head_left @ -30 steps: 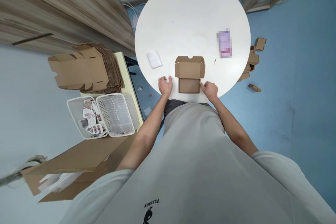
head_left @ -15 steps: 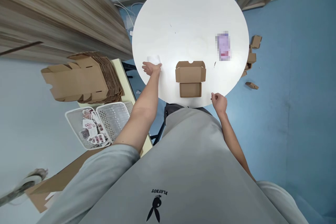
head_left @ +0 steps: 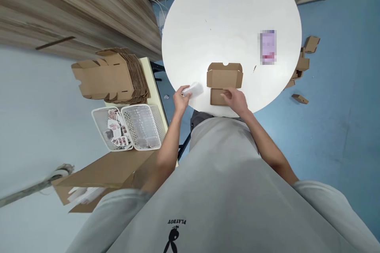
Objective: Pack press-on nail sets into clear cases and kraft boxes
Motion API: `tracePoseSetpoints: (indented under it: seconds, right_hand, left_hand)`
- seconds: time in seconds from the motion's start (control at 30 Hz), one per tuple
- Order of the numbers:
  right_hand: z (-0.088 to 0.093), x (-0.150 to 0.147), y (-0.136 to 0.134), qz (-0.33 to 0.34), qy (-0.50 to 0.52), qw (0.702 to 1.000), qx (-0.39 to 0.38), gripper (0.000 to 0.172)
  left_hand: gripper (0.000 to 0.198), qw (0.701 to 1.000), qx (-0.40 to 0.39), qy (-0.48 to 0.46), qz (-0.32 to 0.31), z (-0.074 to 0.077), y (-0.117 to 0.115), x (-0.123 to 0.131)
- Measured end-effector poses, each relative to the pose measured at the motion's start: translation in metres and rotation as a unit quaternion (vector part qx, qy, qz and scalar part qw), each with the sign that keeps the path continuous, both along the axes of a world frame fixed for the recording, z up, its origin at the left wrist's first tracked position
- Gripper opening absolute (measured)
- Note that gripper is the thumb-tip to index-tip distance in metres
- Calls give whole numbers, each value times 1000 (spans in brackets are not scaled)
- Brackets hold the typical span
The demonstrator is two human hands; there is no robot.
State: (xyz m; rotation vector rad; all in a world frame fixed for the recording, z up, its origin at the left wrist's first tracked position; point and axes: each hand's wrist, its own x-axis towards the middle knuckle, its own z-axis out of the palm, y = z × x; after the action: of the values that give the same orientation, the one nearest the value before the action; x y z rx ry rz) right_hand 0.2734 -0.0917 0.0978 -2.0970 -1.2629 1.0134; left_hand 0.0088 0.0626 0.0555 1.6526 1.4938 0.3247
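My left hand (head_left: 181, 98) pinches a thin, whitish, translucent packet (head_left: 194, 90) at its near-left end, over the table's front-left part. The packet's far end points toward an open brown cardboard box (head_left: 225, 78). Its lid stands folded back, away from me, and its shallow tray faces up near the table's front edge. Over the right part of that tray is my right hand (head_left: 236, 101), fingers curled together. Whether they hold anything is hidden, and I cannot tell if they touch the box.
On the round white table (head_left: 231, 16) a blurred purple item (head_left: 268, 47) lies at right. A side table at left bears a stack of flat cardboard boxes (head_left: 109, 77) and white baskets (head_left: 142, 126) of cards and clear packets. Small boxes (head_left: 303, 63) lie on the floor at right.
My left hand has gripped the whitish packet, lifted it and brought it nearer to me and the box. My right hand has moved left, from beside the box to over its tray.
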Motion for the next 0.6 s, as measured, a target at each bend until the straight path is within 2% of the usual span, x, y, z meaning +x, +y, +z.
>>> tracePoseSetpoints:
  seconds: [0.1, 0.13, 0.23, 0.3, 0.37, 0.47, 0.6]
  right_hand:
    - [-7, -17, 8, 92, 42, 993, 65, 55]
    - [-10, -20, 8, 118, 61, 988, 73, 58]
    - [-19, -21, 1, 156, 113, 980, 42, 47]
    - [-27, -12, -6, 142, 111, 984, 7, 41]
    - [-34, 0, -11, 109, 82, 991, -16, 43]
    - [-45, 15, -13, 58, 31, 996, -53, 44]
    - [-57, 19, -7, 36, -22, 991, -126, 32]
  left_hand:
    - [35, 997, -36, -40, -59, 25, -39, -3]
    - [36, 994, -48, -54, -81, 31, -49, 0]
    - [36, 986, -70, -90, -122, 36, -69, 18]
    - [42, 985, -82, -97, -117, 28, -73, 36]
    - [54, 986, -105, -95, -93, 11, -72, 56]
    - [43, 986, -132, -84, -52, -19, -66, 85]
    - [25, 989, -128, 1, -76, -47, -64, 109]
